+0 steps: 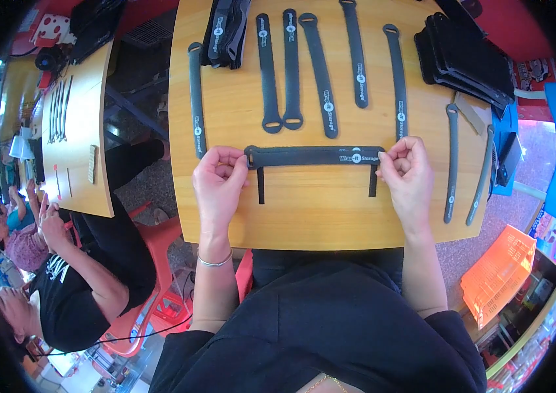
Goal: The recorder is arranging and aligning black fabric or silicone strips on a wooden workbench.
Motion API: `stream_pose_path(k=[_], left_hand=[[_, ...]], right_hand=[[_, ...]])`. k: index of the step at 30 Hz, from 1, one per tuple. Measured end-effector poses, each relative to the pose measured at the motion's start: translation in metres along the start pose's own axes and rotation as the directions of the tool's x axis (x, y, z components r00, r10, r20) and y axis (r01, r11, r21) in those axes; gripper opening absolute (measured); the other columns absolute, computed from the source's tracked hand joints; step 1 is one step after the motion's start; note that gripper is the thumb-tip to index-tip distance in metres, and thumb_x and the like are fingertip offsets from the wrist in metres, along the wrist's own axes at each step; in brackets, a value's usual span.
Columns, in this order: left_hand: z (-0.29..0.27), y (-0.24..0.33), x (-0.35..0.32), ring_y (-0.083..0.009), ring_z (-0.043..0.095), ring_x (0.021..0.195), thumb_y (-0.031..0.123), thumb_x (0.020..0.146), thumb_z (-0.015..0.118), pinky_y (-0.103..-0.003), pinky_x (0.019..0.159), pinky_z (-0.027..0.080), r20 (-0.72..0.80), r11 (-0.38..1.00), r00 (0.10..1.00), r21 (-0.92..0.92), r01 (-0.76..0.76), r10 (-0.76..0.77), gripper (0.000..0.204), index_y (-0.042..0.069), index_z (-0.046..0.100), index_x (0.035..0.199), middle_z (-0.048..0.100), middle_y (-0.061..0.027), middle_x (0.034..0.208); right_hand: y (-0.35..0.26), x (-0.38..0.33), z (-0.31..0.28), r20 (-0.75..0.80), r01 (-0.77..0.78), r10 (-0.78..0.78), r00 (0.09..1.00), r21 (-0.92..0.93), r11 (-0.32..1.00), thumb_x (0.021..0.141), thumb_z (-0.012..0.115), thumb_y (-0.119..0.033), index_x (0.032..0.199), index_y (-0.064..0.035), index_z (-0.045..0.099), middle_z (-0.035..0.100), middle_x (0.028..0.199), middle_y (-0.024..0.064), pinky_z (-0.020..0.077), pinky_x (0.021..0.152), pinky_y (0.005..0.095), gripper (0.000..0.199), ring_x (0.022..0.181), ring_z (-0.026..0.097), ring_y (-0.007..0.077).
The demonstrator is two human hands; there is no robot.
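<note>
A dark grey hook-and-loop strap (pixel 304 157) with pale printing is stretched level between my hands, just above the near part of the table. It seems to be doubled or lying on a second strap, as two long edges show. My left hand (pixel 217 177) pinches its slotted left end between thumb and fingers. At the other end my right hand (pixel 407 169) is closed on the tip in the same way. Two short black strips, a left one (pixel 261 188) and a right one (pixel 373 185), stick out below the strap toward me; their upper ends are hidden.
Several loose straps (pixel 320 75) lie lengthwise across the wooden table (pixel 317 223). A strap bundle (pixel 225 33) sits at the far left, a black stack (pixel 464 59) at the far right. An orange basket (pixel 497 275) stands right; a co-worker (pixel 75 288) sits left at another table (pixel 81 170).
</note>
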State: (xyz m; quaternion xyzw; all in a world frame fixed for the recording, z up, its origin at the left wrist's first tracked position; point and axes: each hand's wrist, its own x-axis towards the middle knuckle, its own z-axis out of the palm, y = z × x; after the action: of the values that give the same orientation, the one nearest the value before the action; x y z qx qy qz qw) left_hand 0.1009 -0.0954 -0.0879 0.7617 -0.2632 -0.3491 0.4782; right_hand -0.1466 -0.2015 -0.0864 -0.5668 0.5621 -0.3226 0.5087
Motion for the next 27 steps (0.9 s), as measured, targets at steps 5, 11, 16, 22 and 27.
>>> stream_pose_path(k=[5, 11, 16, 22, 27], left_hand=[[0.0006, -0.0001, 0.0003, -0.0034, 0.054, 0.053, -0.002, 0.083, 0.061, -0.016, 0.048, 0.042, 0.0, 1.0, 1.0, 0.006, 0.001, -0.001, 0.004, -0.001, 0.059, 0.086, 0.06, -0.0016, 0.072], [0.001, -0.0008, 0.0002, -0.0032, 0.054, 0.053, -0.002, 0.083, 0.061, -0.016, 0.047, 0.042, -0.006, 1.0, 1.0, -0.005, 0.004, -0.004, 0.004, -0.001, 0.059, 0.086, 0.06, -0.0013, 0.072], [0.0009, -0.0004, 0.0002, -0.0032, 0.054, 0.053, -0.002, 0.083, 0.061, -0.016, 0.047, 0.042, -0.008, 1.0, 1.0, -0.002, 0.009, -0.009, 0.004, -0.001, 0.059, 0.086, 0.06, -0.0013, 0.071], [0.0019, -0.0012, -0.0002, -0.0035, 0.054, 0.054, -0.002, 0.082, 0.062, -0.016, 0.047, 0.043, -0.013, 1.0, 1.0, -0.021, -0.001, 0.001, 0.004, -0.002, 0.059, 0.085, 0.06, -0.0013, 0.071], [0.0018, -0.0027, 0.0001, -0.0035, 0.054, 0.054, -0.002, 0.082, 0.062, -0.016, 0.047, 0.043, -0.022, 1.0, 1.0, -0.01, -0.012, 0.012, 0.004, -0.002, 0.059, 0.085, 0.06, -0.0012, 0.071]], right_hand=[[0.0004, 0.0, 0.0001, -0.006, 0.0, 0.0, 1.0, 0.009, 1.0, 0.083, 0.063, 0.002, 0.092, -0.0006, 0.046, 0.053, 0.075, 0.0024, 0.0517, 0.055, 0.0212, 0.019, 0.061, 0.057, 0.0061], [-0.002, -0.0002, -0.0003, -0.002, -0.019, 0.019, 1.0, 0.013, 1.0, 0.083, 0.063, 0.001, 0.091, -0.0007, 0.047, 0.053, 0.074, 0.0021, 0.0512, 0.055, 0.0207, 0.018, 0.061, 0.057, 0.0062], [-0.0002, 0.0002, -0.0002, 0.001, -0.011, 0.011, 1.0, 0.006, 1.0, 0.083, 0.063, 0.001, 0.092, -0.0006, 0.047, 0.053, 0.075, 0.0021, 0.0508, 0.055, 0.0206, 0.018, 0.061, 0.057, 0.0063], [0.0004, -0.0009, 0.0014, -0.018, -0.027, 0.027, 0.999, 0.009, 1.0, 0.083, 0.063, 0.002, 0.092, -0.0005, 0.047, 0.053, 0.075, 0.0024, 0.0505, 0.056, 0.0206, 0.018, 0.061, 0.057, 0.0064], [-0.0008, -0.0009, 0.0008, -0.003, -0.023, 0.023, 1.0, 0.019, 1.0, 0.083, 0.063, 0.002, 0.092, -0.0003, 0.047, 0.054, 0.075, 0.0024, 0.0502, 0.055, 0.0206, 0.018, 0.061, 0.057, 0.0065]])
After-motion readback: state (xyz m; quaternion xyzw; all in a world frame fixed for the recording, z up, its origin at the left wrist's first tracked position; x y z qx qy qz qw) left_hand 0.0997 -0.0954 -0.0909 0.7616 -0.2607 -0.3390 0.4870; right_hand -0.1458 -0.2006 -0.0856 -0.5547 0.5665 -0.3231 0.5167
